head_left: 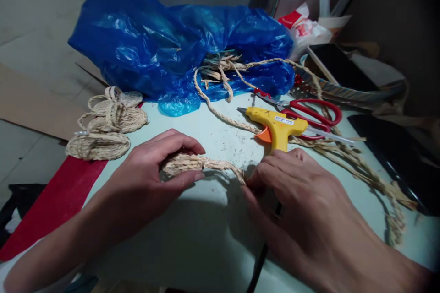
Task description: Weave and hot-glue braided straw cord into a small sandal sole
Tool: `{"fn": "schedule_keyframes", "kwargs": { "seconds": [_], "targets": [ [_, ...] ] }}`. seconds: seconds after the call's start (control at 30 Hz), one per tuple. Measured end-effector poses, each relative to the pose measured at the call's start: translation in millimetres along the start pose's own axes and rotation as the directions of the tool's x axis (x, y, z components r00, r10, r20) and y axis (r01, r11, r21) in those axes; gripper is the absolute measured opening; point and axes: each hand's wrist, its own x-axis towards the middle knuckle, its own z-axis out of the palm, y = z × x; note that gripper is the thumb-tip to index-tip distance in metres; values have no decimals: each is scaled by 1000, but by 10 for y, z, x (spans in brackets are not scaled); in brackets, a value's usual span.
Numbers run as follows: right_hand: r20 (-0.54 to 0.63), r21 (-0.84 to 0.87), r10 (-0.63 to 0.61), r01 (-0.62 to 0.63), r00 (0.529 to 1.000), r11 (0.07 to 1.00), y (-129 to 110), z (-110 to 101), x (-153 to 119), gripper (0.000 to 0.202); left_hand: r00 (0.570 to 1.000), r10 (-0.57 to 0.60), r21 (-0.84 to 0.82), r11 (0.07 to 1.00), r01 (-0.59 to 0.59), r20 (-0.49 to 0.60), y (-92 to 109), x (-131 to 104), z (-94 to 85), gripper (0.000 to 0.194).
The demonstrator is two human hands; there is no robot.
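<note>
Braided cord (pixel 220 165) rough, matt plant fibre; bag (pixel 185 32) glossy, crinkled plastic; glue gun (pixel 280 128) smooth plastic.

At the far side I see a large crumpled bag of shiny blue plastic (pixel 137 41). Far right, a dark-screened, pale-edged phone (pixel 347 67) lies in a shallow striped basket (pixel 364 95), with crumpled red-and-white plastic packaging (pixel 311 34) beyond. Right, a smooth, flat black slab (pixel 400 155); left, a brown cardboard sheet (pixel 32 105).
</note>
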Motion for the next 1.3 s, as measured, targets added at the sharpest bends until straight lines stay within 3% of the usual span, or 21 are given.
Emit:
{"fn": "schedule_keyframes", "kwargs": {
  "seconds": [0.17,0.3,0.4,0.6,0.9,1.03,1.2,1.3],
  "targets": [
    [-32,-3,-18,18,999,1000,-15,36,20,23,1000,24,-4,1000,-24,-6,0,-9,13,14],
    [31,49,-17,16,999,999,-7,51,-2,9,999,49,7,999,-49,1,-1,-3,15,12],
    [73,93,15,-22,997,995,-4,69,-14,14,998,55,2,998,-55,20,-2,9,16,11],
    [47,119,37,-42,998,992,-17,124,-41,22,999,48,-23,999,-48,3,30,15,1,14],
    [86,234,59,-78,995,969,-13,164,-94,31,997,-46,-78,996,51,62,145,2,-21,11],
    [56,258,115,-126,992,958,-28,176,-117,20,994,-62,-134,988,74,94,128,19,-7,13],
    [69,282,252,-261,965,923,-75,197,-126,21,992,-54,-156,985,72,113,115,20,29,11],
    [70,268,272,-281,960,922,-83,198,-105,21,990,-53,-165,983,74,130,115,13,22,9]
  ]
}}
